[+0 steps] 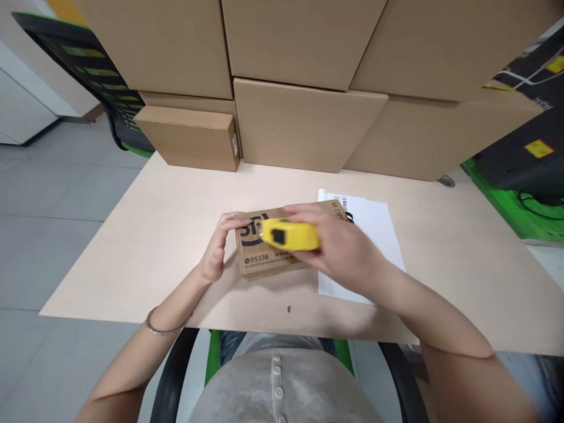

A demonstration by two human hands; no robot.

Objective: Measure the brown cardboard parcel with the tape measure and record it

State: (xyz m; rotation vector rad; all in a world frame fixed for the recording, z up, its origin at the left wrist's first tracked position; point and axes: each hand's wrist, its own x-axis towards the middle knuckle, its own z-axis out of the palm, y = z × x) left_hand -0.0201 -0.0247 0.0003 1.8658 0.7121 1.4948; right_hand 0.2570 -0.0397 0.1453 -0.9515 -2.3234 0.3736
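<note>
A small brown cardboard box (259,267) with black SF Express print lies on the table in front of me. My left hand (219,247) steadies its left end, fingertips on the upper left corner and thumb lower down. Above the box, my right hand (339,244) grips a yellow handheld tool (299,235) with a black inset and a pale tip at its left end. The tool is blurred and partly covered by my fingers, so its exact kind is unclear. Whether its tip touches the box cannot be told.
White paper (374,235) lies beneath and right of the box. Large cardboard boxes (304,126) are stacked along the table's back, with a smaller closed carton (194,141) at the left. A small dark mark (289,309) shows near the front edge. A green-edged chair (88,70) stands behind left.
</note>
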